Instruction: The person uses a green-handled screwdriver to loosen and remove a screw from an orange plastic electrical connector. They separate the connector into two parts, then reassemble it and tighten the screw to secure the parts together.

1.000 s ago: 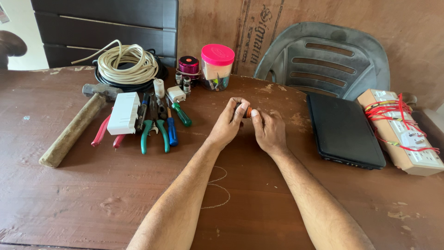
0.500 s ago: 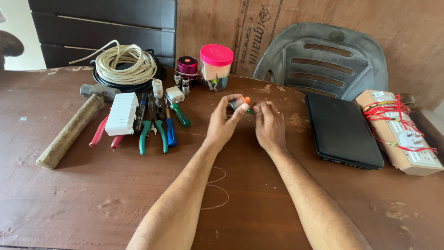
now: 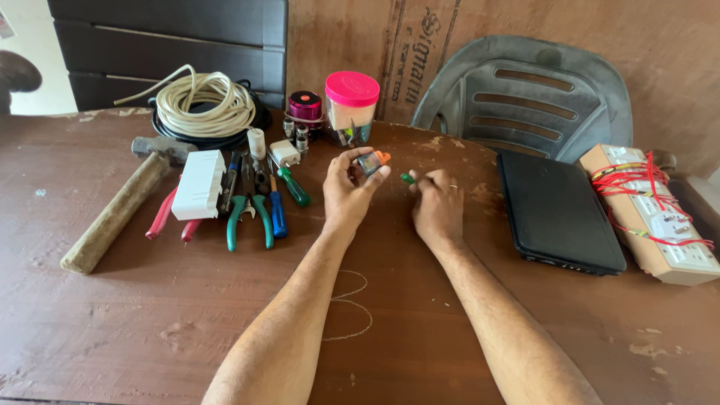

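Here the left hand [image 3: 346, 191] pinches a small grey block with an orange cap [image 3: 372, 161] above the brown wooden table [image 3: 150, 315], orange end pointing up-right. Just beside it, the right hand [image 3: 437, 204] grips a green-tipped tool [image 3: 407, 178], tip pointing left toward the block.

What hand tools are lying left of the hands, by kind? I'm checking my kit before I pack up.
Hammer: 1
Red-handled pliers: 1
Green-handled pliers: 1
Screwdrivers, blue-handled and green-handled: 2
Total: 5
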